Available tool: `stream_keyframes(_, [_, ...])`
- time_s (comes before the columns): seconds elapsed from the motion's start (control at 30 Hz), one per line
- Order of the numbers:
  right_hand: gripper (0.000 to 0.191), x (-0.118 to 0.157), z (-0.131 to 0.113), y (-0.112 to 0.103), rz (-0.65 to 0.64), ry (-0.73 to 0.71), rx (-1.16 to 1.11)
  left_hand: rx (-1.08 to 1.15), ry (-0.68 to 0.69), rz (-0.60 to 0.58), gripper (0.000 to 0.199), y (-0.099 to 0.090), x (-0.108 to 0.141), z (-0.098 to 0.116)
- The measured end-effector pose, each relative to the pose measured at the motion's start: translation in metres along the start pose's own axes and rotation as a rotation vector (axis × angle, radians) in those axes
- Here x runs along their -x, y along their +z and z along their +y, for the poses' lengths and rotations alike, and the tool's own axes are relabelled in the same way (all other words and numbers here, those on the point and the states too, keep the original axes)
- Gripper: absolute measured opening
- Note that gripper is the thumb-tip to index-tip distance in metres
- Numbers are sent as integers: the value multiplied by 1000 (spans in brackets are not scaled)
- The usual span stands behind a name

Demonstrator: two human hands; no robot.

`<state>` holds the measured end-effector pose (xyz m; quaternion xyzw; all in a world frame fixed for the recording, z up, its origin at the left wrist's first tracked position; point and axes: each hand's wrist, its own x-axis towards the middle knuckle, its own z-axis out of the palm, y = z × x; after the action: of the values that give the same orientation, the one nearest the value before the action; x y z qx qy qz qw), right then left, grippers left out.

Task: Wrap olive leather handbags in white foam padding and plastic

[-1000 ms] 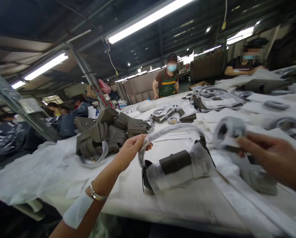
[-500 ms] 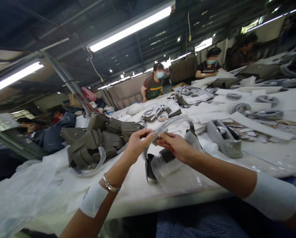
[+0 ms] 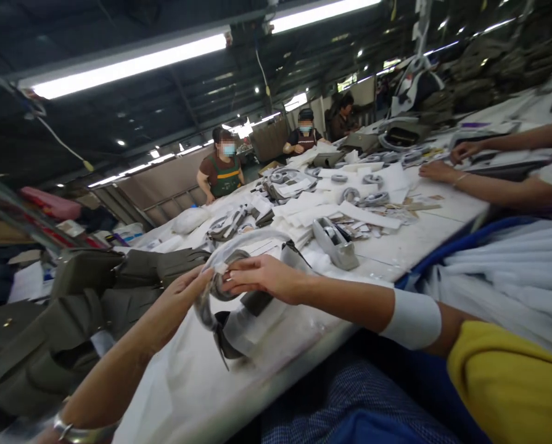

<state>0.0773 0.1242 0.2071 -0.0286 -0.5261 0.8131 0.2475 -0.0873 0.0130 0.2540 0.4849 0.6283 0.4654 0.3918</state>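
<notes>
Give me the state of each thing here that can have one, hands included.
Left hand: closed on the handle.
Right hand: fingers bent by the handle; grip unclear.
Handle: arched up, film-wrapped.
Bag: on the table, partly wrapped in white.
Tape dispenser: on the table, no hand on it.
Bag pile: heaped, untidy.
Near lamp: lit.

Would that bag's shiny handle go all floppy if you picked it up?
Probably not very floppy: the handle curves up above the bag, and its far stretch doesn't sag. Being thin, it would likely bend a little if pushed. It looks smooth and shiny, so it might feel slippery.
</notes>
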Motion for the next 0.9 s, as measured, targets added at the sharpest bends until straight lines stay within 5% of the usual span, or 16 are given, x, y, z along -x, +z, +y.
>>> stream_keyframes(0.13, [47,21,-18,-42,6,-75,440,161,-100,124,52,2,3,-9])
stream_keyframes(0.27, [52,55,-47,-144,529,-163,1074,265,-89,351,46,-2,2,-10])
stream_keyframes(0.37, [39,89,-62,-231,781,23,1429,284,-9,486,33,0,2,-1])
stream_keyframes(0.5, [23,137,-50,-298,759,281,1606,254,41,556,33,12,12,6])
stream_keyframes(0.7, [5,167,-14,-306,710,402,1748,210,22,515,53,21,27,-14])
stream_keyframes(0.9, [27,173,-24,-261,729,281,1765,134,71,448,46,25,34,-22])
